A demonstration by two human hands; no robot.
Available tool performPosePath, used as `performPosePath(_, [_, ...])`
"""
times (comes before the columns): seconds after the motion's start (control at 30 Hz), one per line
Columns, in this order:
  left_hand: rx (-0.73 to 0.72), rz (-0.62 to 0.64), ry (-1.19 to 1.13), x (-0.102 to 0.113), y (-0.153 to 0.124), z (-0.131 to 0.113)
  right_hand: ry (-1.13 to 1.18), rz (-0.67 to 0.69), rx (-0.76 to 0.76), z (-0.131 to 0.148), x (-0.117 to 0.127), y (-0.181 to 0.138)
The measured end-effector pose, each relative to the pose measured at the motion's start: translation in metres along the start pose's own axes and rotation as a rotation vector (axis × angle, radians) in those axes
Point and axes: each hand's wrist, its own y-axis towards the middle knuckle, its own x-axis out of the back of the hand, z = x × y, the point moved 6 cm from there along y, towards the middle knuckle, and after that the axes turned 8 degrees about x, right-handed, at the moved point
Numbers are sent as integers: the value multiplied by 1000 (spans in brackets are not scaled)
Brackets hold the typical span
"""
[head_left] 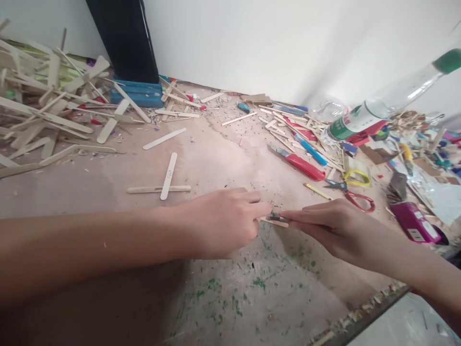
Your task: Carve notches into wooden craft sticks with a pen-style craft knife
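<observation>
My left hand [230,223] is closed, with its fingertips pressing the end of a wooden craft stick [283,224] on the table. From the other side my right hand [329,222] pinches a small dark metal piece [275,218], like a blade, laid along that stick. Most of the stick is hidden by my fingers. Beyond my left forearm, one craft stick [168,178] with a small pencilled rectangle lies across another craft stick [144,190]. A single craft stick [164,138] rests farther back.
A red utility knife [306,166], a blue cutter [310,150] and scissors [360,200] lie at right. Behind them leans a plastic bottle [355,122]. A purple device [414,223] sits far right. At left are piled sticks [46,115] and a phone [126,41] on a blue stand [137,92].
</observation>
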Motion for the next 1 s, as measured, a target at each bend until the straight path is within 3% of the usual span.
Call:
performPosePath(0.17, [-12, -8, 13, 2, 0, -1, 133, -6, -177, -9, -3, 0])
performPosePath(0.27, [-30, -12, 9, 3, -2, -1, 162, -43, -182, -10, -5, -4])
performPosePath(0.43, [-82, -145, 66, 9, -7, -2, 154, -87, -176, -9, -6, -15])
performPosePath(0.67, [-17, -185, 119, 10, -9, -2, 240, -91, -219, -5, -11, -22])
performPosePath(0.83, [21, -187, -39, 13, -9, -12, 162, -200, -165, -2, -11, -12])
performPosePath(1.0, [-67, -156, -251, 20, -5, -25, 158, -172, -153, 0, -11, -5])
